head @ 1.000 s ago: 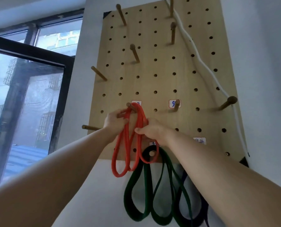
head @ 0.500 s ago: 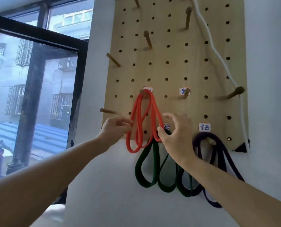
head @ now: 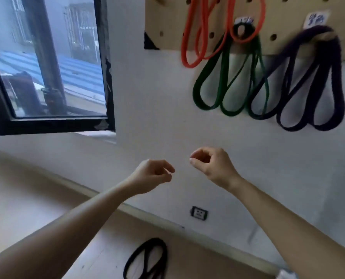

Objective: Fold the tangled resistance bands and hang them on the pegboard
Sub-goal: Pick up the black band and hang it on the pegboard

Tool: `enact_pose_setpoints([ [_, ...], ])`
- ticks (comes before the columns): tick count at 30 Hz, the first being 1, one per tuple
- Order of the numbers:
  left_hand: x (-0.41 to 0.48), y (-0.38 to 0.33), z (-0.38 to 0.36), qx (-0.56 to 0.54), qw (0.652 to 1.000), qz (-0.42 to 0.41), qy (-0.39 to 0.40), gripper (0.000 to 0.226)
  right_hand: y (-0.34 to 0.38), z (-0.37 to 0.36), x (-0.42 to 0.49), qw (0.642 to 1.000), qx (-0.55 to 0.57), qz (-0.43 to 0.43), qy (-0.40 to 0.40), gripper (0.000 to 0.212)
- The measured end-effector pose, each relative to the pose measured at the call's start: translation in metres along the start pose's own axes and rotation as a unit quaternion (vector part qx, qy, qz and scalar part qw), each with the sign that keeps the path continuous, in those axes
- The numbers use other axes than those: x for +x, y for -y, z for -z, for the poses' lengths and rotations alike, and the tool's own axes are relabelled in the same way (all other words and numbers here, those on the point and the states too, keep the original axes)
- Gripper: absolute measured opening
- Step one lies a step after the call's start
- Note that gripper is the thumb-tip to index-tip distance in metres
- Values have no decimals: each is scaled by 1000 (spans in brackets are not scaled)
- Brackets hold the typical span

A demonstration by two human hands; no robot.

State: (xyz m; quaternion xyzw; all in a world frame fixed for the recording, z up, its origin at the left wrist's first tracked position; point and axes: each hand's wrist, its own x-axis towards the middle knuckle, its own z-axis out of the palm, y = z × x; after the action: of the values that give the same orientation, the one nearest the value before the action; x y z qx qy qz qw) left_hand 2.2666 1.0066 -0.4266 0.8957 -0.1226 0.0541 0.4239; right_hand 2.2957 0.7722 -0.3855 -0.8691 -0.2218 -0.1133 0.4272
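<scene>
The wooden pegboard [head: 167,23] fills the top of the view. From it hang a folded red band [head: 189,43], a green band [head: 225,81] and a purple band [head: 316,81], their loops dangling over the white wall. A black band [head: 147,258] lies tangled on the floor at the bottom. My left hand [head: 153,176] and my right hand [head: 213,164] hover in front of the wall, well below the hanging bands, fingers loosely curled and holding nothing.
A dark-framed window [head: 47,63] is on the left. A wall socket [head: 198,213] sits low on the wall above the skirting. Pale floor [head: 26,198] spreads at the lower left.
Both hands have let go of the red band and dropped away from the pegboard. The view has tilted down, bringing the floor and the black band into sight.
</scene>
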Motion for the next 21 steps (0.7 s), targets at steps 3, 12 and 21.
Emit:
enact_pose_setpoints([
  [3,-17,58,-41,57,994,47,80,18,-46,-44,-20,992,-38,-56,105,5],
  [12,-50,192,-157,72,967,193,150,19,-174,-177,-78,937,-75,-158,302,8],
  [21,-92,331,-252,86,939,308,124,17,-291,-301,-139,896,-44,-273,347,25],
])
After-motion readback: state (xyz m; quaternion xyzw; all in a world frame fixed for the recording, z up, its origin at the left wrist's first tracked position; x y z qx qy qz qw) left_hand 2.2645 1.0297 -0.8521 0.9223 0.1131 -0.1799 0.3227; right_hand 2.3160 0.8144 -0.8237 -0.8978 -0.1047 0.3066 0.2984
